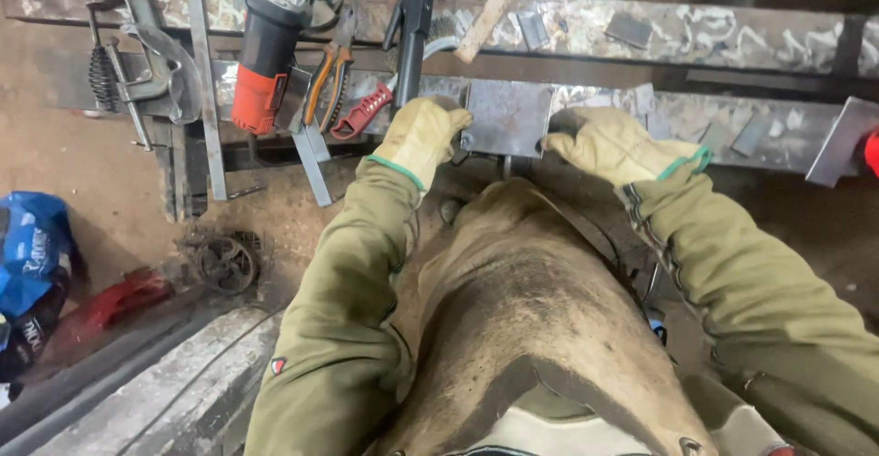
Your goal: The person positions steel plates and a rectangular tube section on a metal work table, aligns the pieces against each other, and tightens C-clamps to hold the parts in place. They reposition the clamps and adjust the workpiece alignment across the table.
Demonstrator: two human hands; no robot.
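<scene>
1. Square steel plate (509,117): held at the edge of the steel counter (732,39), straight ahead of the leather apron (531,328).
2. Left hand (419,135), in a tan glove: closed on the plate's left edge, fingers curled around it.
3. Right hand (612,145), gloved alike: pinched on the plate's right edge, thumb hidden behind the fingers.
4. Handling, by judgement: rigid, flat, fairly heavy for its size; dull scaled surface, not slippery in leather gloves; edges probably sharp or burred; not fragile. Best held as here, at two opposite edges, clear of the corners.
5. Count, left of the plate: one red-and-grey angle grinder (265,48), one orange-handled pliers (330,76), one red-handled tool (362,111), one black electrode holder (412,26), one grey clamp (151,58).
6. Count, right of the plate: several small flat steel offcuts (630,27) on the counter, at least five; exact number unclear.
7. Below and left of the plate: one blue bag (32,245) and one small round metal disc (225,264) on the floor.
</scene>
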